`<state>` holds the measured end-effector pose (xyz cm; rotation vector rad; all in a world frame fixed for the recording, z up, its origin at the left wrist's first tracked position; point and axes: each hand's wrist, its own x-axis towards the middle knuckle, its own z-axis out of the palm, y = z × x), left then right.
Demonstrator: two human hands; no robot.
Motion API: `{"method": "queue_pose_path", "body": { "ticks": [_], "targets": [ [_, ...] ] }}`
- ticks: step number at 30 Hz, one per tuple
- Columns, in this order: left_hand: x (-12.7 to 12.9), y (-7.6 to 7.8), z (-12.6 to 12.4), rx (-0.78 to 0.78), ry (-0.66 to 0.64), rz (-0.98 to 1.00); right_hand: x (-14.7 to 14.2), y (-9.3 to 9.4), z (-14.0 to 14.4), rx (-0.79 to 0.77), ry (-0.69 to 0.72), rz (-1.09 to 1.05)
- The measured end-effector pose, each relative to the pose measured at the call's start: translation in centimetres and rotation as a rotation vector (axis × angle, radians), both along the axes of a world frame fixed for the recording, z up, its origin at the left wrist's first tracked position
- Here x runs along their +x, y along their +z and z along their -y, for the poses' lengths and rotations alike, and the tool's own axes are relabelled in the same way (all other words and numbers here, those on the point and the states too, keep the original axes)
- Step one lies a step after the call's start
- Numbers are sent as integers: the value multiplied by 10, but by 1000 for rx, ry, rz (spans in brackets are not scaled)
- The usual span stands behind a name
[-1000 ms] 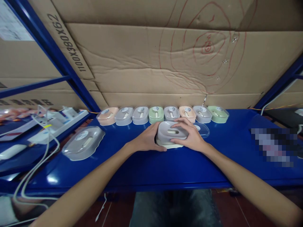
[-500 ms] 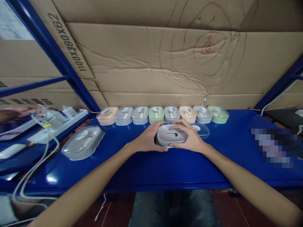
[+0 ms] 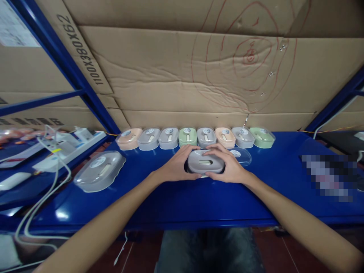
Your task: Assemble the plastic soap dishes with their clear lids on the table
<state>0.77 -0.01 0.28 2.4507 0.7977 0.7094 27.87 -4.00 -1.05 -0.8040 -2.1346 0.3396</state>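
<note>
Both hands, left hand [image 3: 176, 167] and right hand [image 3: 229, 167], clasped the grey case [image 3: 205, 162] mid-bench [image 3: 170, 204], fingers curled around it.

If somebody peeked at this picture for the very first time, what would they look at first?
Probably the two hands in the middle: the left hand and right hand grip a grey box from both sides on the blue table. Next, the row of pastel boxes lined up along the back edge, peach, grey and green. Behind them stands a cardboard wall with red scribbled rings.
</note>
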Motion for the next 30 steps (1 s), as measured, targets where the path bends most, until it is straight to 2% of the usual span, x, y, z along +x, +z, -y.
{"method": "queue_pose_path", "body": {
  "ticks": [9, 30],
  "targets": [
    [-2, -1, -2, -28, -11, 12, 4, 10, 3, -35, 72, 33],
    [0, -9, -4, 9, -61, 4, 2, 4, 0, -71, 103, 53]
  ]
}}
